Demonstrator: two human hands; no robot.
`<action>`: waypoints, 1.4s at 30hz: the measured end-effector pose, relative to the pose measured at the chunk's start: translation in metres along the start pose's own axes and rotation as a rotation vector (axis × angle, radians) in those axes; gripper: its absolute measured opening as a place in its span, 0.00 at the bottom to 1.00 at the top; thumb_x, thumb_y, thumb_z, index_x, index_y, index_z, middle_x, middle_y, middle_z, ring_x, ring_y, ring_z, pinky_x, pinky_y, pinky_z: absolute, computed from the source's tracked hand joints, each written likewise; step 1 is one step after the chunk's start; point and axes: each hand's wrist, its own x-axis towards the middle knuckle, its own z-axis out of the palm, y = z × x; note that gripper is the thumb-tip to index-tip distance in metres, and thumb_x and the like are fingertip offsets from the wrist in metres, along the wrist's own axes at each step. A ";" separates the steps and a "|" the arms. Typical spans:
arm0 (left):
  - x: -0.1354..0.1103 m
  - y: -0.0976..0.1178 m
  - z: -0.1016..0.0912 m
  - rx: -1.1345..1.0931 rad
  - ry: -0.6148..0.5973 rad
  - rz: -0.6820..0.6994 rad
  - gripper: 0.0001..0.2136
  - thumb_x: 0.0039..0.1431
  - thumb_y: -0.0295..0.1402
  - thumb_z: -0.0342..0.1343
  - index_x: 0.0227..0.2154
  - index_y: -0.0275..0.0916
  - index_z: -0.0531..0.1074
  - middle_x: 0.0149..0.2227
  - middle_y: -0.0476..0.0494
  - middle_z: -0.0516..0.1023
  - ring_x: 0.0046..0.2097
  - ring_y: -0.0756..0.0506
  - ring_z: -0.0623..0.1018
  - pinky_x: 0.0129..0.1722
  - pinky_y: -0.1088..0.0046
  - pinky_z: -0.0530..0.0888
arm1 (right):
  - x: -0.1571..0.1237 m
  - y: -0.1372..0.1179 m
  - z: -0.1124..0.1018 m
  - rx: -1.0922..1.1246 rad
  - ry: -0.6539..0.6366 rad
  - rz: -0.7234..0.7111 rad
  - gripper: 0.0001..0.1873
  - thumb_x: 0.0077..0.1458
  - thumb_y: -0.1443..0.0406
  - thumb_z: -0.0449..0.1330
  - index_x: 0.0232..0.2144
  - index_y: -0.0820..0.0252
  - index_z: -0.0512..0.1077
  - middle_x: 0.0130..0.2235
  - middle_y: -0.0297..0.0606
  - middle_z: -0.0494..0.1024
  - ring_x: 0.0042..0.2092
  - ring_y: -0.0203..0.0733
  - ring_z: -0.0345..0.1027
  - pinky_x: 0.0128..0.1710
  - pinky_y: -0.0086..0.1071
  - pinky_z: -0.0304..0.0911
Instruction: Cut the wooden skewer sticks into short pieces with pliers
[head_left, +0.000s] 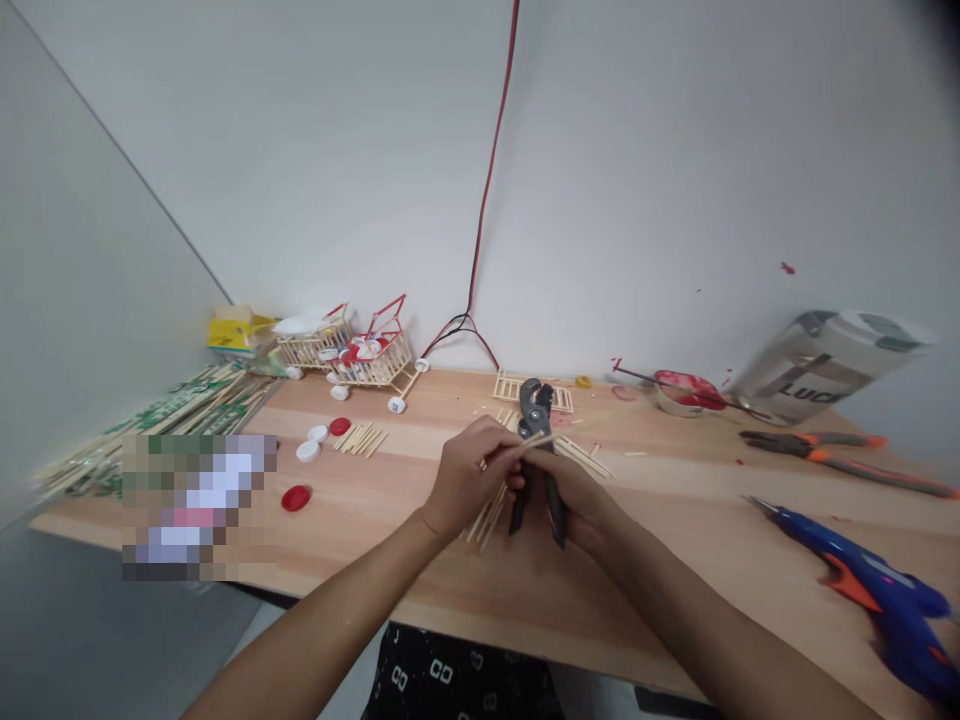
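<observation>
My left hand (pixel 469 475) is closed in a pinch on a thin wooden stick (pixel 541 440), which points to the right across the front of a tool. That tool is a pair of black cutting pliers (pixel 535 412) with its jaws pointing away from me and its handles towards me. My right hand (pixel 579 497) wraps around the pliers' right handle. Several loose sticks (pixel 489 520) lie under my hands, and more sticks (pixel 586 457) lie just right of the pliers. Behind the jaws rests a small ladder-like frame of sticks (pixel 510 387).
Two small stick-built carts (pixel 375 362) with bottle-cap wheels stand back left, near a short stick pile (pixel 360 440) and red cap (pixel 296 498). On the right are a glue gun (pixel 847 570), orange-handled pliers (pixel 817 450), a red-stained dish (pixel 686 393) and a can (pixel 825 370).
</observation>
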 end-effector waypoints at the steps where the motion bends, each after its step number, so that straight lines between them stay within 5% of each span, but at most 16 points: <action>1: 0.002 -0.002 -0.001 -0.065 0.014 -0.058 0.09 0.57 0.36 0.55 0.29 0.37 0.76 0.30 0.44 0.74 0.35 0.48 0.73 0.37 0.74 0.70 | 0.000 -0.002 -0.001 0.025 0.010 0.022 0.11 0.44 0.61 0.65 0.23 0.62 0.68 0.23 0.32 0.68 0.24 0.32 0.62 0.24 0.28 0.62; 6: 0.007 -0.014 -0.003 -0.456 -0.015 -0.410 0.12 0.48 0.40 0.62 0.24 0.33 0.73 0.19 0.51 0.68 0.23 0.54 0.66 0.26 0.77 0.63 | -0.003 -0.017 -0.007 -0.176 0.127 -0.228 0.15 0.47 0.55 0.64 0.33 0.59 0.69 0.25 0.29 0.68 0.27 0.33 0.62 0.27 0.28 0.60; 11: 0.007 -0.015 0.001 -0.545 -0.153 -0.538 0.13 0.44 0.39 0.64 0.24 0.32 0.74 0.18 0.49 0.70 0.21 0.54 0.68 0.24 0.78 0.62 | -0.003 -0.019 -0.008 -0.645 0.287 -0.390 0.16 0.49 0.52 0.61 0.31 0.59 0.68 0.23 0.30 0.67 0.26 0.37 0.61 0.25 0.30 0.59; 15: 0.006 -0.017 0.003 -0.571 -0.237 -0.544 0.12 0.44 0.38 0.64 0.23 0.32 0.73 0.16 0.50 0.70 0.19 0.55 0.67 0.22 0.78 0.61 | -0.002 -0.016 -0.006 -0.795 0.307 -0.399 0.16 0.50 0.52 0.59 0.24 0.58 0.65 0.20 0.31 0.66 0.24 0.37 0.60 0.24 0.31 0.57; 28: 0.002 -0.020 0.000 -0.702 -0.371 -0.630 0.14 0.44 0.39 0.65 0.27 0.31 0.74 0.21 0.48 0.72 0.22 0.54 0.70 0.22 0.79 0.63 | -0.001 -0.018 -0.009 -0.582 0.366 -0.423 0.19 0.50 0.50 0.59 0.27 0.60 0.66 0.21 0.30 0.66 0.23 0.36 0.61 0.23 0.29 0.59; 42: 0.002 -0.020 -0.001 -0.636 -0.317 -0.561 0.16 0.45 0.41 0.64 0.26 0.31 0.72 0.20 0.49 0.71 0.21 0.53 0.69 0.23 0.78 0.65 | -0.005 -0.015 -0.004 -0.780 0.344 -0.419 0.20 0.51 0.50 0.58 0.21 0.60 0.65 0.20 0.33 0.68 0.23 0.36 0.62 0.23 0.29 0.59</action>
